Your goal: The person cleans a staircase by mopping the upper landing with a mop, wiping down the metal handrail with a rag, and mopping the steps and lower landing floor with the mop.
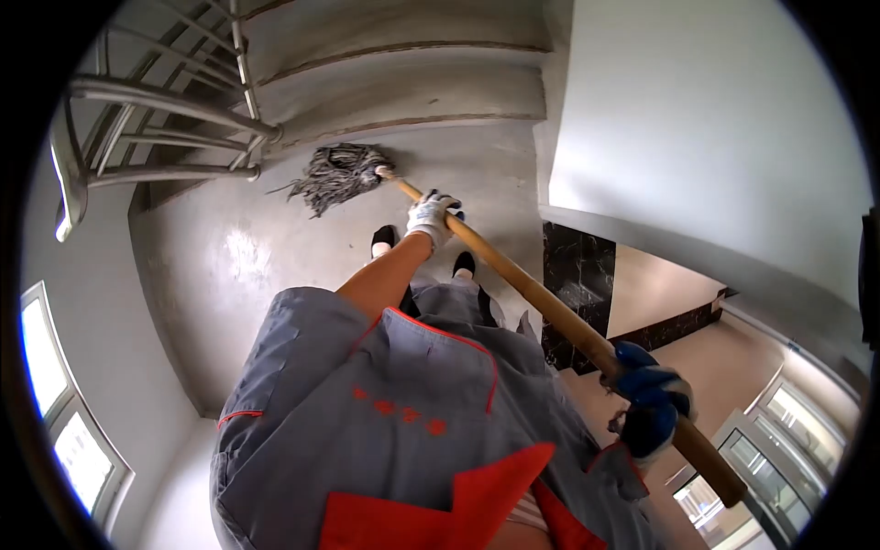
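A mop with a long wooden handle (541,298) slants from the lower right up toward the middle of the view. Its grey string head (339,176) lies spread on the concrete floor, just below the lowest stair. My left hand (433,218), in a white glove, is wrapped round the lower part of the handle, not far from the mop head. Higher up the handle, near its end, my right hand (653,399) grips it in a blue-coated glove. Both hands are closed on the wood.
Concrete stairs (412,87) rise beyond the mop. A metal railing (174,171) stands at the upper left. A pale wall (706,119) with a dark marble-like panel (577,275) is on the right. My black shoes (384,236) stand on the floor (275,266). Windows (82,440) show at the lower left.
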{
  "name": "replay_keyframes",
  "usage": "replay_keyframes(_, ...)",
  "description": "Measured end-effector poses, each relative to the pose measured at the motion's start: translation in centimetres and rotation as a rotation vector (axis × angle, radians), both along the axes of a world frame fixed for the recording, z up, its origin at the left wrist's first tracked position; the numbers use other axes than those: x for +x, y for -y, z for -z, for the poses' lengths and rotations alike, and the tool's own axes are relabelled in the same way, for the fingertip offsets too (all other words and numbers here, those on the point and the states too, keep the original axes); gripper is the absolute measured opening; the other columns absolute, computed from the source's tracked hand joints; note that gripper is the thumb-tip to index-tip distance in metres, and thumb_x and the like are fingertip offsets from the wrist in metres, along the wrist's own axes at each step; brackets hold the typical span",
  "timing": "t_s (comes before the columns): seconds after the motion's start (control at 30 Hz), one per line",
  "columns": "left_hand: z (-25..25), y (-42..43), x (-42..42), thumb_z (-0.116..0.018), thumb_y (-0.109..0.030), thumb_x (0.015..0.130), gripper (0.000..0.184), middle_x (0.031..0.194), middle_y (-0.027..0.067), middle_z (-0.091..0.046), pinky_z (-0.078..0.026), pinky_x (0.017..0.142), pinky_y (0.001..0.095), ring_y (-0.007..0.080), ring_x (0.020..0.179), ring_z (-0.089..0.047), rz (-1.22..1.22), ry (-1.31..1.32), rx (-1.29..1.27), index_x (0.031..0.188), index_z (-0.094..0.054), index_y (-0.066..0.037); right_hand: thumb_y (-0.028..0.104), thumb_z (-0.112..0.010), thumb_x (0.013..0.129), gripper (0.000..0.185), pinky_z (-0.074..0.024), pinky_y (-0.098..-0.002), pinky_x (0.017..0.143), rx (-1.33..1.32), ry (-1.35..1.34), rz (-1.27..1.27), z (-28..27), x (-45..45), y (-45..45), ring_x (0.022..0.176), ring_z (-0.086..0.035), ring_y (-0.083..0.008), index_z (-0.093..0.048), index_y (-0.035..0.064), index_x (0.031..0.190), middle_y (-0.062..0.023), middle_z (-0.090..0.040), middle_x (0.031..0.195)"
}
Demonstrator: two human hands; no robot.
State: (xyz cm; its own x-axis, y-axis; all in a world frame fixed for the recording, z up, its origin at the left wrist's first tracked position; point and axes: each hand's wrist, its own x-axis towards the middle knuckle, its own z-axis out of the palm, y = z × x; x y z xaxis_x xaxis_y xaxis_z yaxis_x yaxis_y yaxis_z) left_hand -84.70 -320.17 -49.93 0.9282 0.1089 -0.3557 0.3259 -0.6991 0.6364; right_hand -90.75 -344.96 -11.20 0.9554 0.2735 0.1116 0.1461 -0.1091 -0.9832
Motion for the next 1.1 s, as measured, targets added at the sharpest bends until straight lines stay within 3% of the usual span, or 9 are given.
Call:
replay_keyframes(0.2, -6.2, 12.0, 5.7, -0.072, -0.021, 0.065, 0.027, 0.098, 0.0044, -0.066, -0.048, 0.088, 0.0378, 0.0264, 0.102, -0.06, 0.402, 0.113, -0.065, 0.091, -0.068, -0.02, 0.026, -0.051, 0.093, 0.03, -0.0511, -0.0292, 0.061, -0.638, 0.139, 0.205, -5.3, -3.2, 13.3, 0.055, -0.052, -0.0097, -0.045, 0.01, 0.068, -0.0001, -0.055, 0.067)
replay_keyframes(0.23, -6.8, 14.3, 6.4, -0.072, -0.022, 0.065, 0.029, 0.098, 0.003, -0.066, -0.048, 0.088, 0.0375, 0.0252, 0.102, -0.06, 0.44, 0.109, -0.003, 0.093, -0.067, -0.021, 0.026, -0.051, 0.092, 0.03, -0.0488, -0.0257, 0.058, -0.452, 0.299, 0.215, -5.2, -2.9, 14.0, 0.051, -0.049, -0.0068, -0.044, 0.0122, 0.066, 0.0027, -0.054, 0.064)
replay_keyframes(0.3, -9.2, 17.2, 6.6, -0.072, -0.024, 0.065, 0.032, 0.098, 0.0004, -0.066, -0.048, 0.087, 0.0371, 0.023, 0.102, -0.06, 0.48, 0.16, 0.051, 0.097, -0.067, -0.021, 0.027, -0.053, 0.092, 0.029, -0.0476, -0.0226, 0.056, -0.702, 0.713, 0.301, -6.1, -2.9, 15.4, 0.05, -0.05, -0.0063, -0.046, 0.0152, 0.066, 0.005, -0.055, 0.062)
replay_keyframes(0.4, -13.0, 19.4, 4.8, -0.068, -0.031, 0.073, 0.024, 0.1, -0.0018, -0.066, -0.047, 0.085, 0.0391, 0.0194, 0.102, -0.06, 0.499, 0.247, 0.045, 0.094, -0.069, -0.022, 0.028, -0.058, 0.092, 0.023, -0.0506, -0.0243, 0.059, -1.777, 1.272, 0.525, -9.7, -4.4, 19.1, 0.055, -0.058, -0.0126, -0.055, 0.0152, 0.073, 0.0019, -0.06, 0.066)
replay_keyframes(0.6, -18.9, 17.6, 2.1, -0.07, -0.033, 0.069, 0.025, 0.093, -0.0043, -0.066, -0.045, 0.081, 0.04, 0.0196, 0.097, -0.061, 0.552, 0.153, 0.082, 0.092, -0.068, -0.024, 0.021, -0.061, 0.091, 0.016, -0.0546, -0.0309, 0.065, -2.106, 1.348, 0.52, -11.1, -5.7, 30.2, 0.065, -0.064, -0.0204, -0.063, 0.0055, 0.088, -0.0104, -0.065, 0.078)
replay_keyframes(0.77, -17.6, 11.8, -3.3, -0.072, -0.034, 0.065, 0.018, 0.081, -0.0008, -0.067, -0.048, 0.073, 0.0395, 0.0236, 0.083, -0.065, 0.405, 0.203, 0.136, 0.079, -0.068, -0.024, 0.033, -0.047, 0.094, 0.031, -0.0464, -0.031, 0.059, -0.935, 0.97, 0.435, -5.4, -1.7, 27.8, 0.06, -0.047, -0.0154, -0.055, 0.0041, 0.092, -0.0015, -0.044, 0.068)
replay_keyframes(0.9, -14.3, 4.8, -9.1, -0.071, -0.035, 0.067, 0.016, 0.077, 0.0023, -0.067, -0.049, 0.072, 0.041, 0.0262, 0.083, -0.064, 0.205, 0.106, 0.324, 0.074, -0.068, -0.021, 0.042, -0.061, 0.09, 0.043, -0.052, -0.0315, 0.065, -0.055, 0.518, 0.395, 3.3, 0.4, 27.1, 0.074, -0.062, -0.024, -0.059, 0.0, 0.095, -0.0109, -0.062, 0.082)
replay_keyframes(1.0, -10.0, -1.4, -14.4, -0.069, -0.037, 0.071, 0.018, 0.082, 0.0037, -0.068, -0.049, 0.075, 0.042, 0.027, 0.086, -0.063, 0.029, 0.013, 0.374, 0.077, -0.068, -0.02, 0.031, -0.058, 0.091, 0.036, -0.0533, -0.0405, 0.078, -0.306, 0.514, 0.183, 6.0, 1.1, 14.0, 0.091, -0.064, -0.0311, -0.058, -0.0008, 0.108, -0.0152, -0.062, 0.105)
replay_keyframes(1.1, -5.2, -6.6, -19.9, -0.07, -0.037, 0.071, 0.026, 0.098, 0.0034, -0.067, -0.049, 0.084, 0.04, 0.0253, 0.099, -0.061, -0.108, -0.268, 0.394, 0.091, -0.068, -0.02, 0.013, -0.053, 0.091, 0.029, -0.0481, -0.0435, 0.092, 0.245, -0.229, 0.193, 7.7, -0.6, 2.5, 0.107, -0.06, -0.0332, -0.052, -0.0005, 0.117, -0.0182, -0.06, 0.114)
